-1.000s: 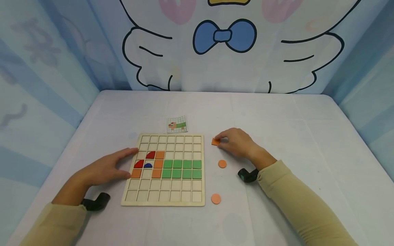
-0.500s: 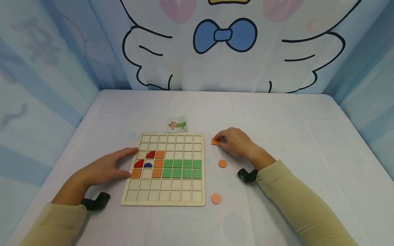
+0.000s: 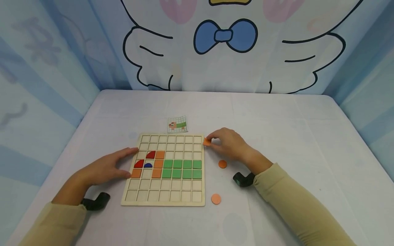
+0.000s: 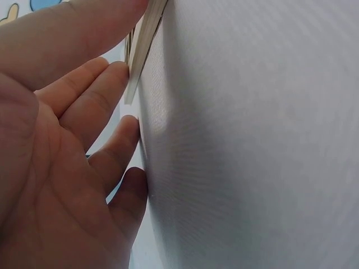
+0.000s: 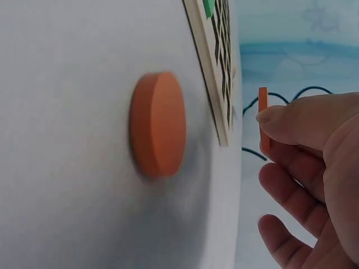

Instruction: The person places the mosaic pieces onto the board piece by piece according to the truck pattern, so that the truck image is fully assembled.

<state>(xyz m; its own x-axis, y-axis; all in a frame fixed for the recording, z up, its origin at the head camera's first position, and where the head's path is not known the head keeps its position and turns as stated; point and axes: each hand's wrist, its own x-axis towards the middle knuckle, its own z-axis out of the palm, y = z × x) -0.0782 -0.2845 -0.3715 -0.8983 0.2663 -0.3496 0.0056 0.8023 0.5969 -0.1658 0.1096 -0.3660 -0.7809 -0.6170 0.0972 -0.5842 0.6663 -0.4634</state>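
A wooden grid board [image 3: 163, 202] lies on the table, with green and orange square tiles, two red quarter-round tiles and a blue half-round tile in its cells. My left hand [image 3: 101, 168] rests against the board's left edge, fingers extended and thumb apart; in the left wrist view its fingertips reach the board's side. Between thumb and fingers, my right hand [image 3: 229, 143] pinches an orange square tile [image 3: 207, 142] at the board's upper right edge. The right wrist view shows this tile [image 5: 263, 120] edge-on, raised off the table.
Two orange round tiles lie right of the board: one disc [image 3: 222, 164] below my right hand, another disc [image 3: 216, 199] nearer me. A small picture card [image 3: 177, 124] with a gridded animal pattern lies behind the board. A printed curtain [image 3: 224, 68] hangs beyond the table's far edge.
My right hand has moved left with the orange square tile, from beside the board to its right edge. The left hand and the board have stayed in place.
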